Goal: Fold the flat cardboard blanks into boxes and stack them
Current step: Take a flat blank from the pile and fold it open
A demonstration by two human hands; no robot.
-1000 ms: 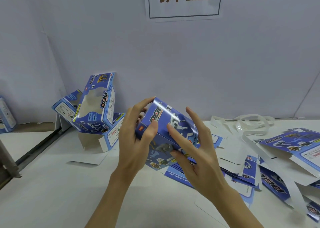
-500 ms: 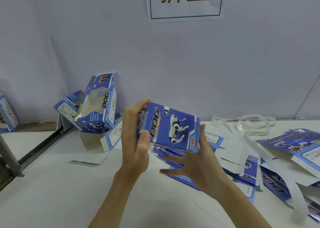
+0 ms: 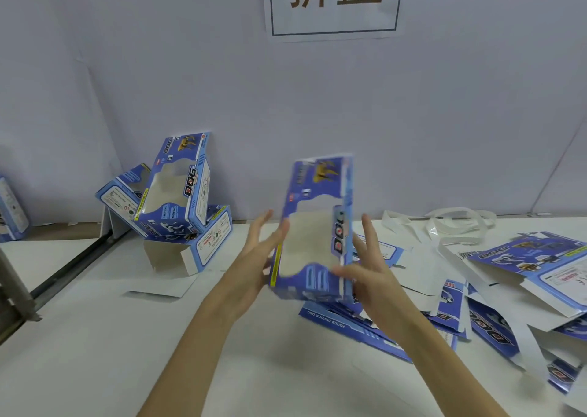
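Box [image 3: 313,226] held upright above table [image 3: 95,337], window face toward camera, motion-blurred. Left hand [image 3: 254,258] flat against box's left side, fingers straight and spread. Right hand [image 3: 362,267] against right side, fingers extended, thumb across lower front edge; firm grip or mere contact not discernible. Loose pile of flat blanks [image 3: 397,321] on table under and right of box, more blanks [image 3: 540,273] spread toward right edge. Folded boxes [image 3: 178,194] heaped at back left, one leaning on wall [image 3: 413,115], others tilted beneath it, well apart from held box. White strips [image 3: 444,226] near wall, right. Sign [image 3: 333,0] on wall above.
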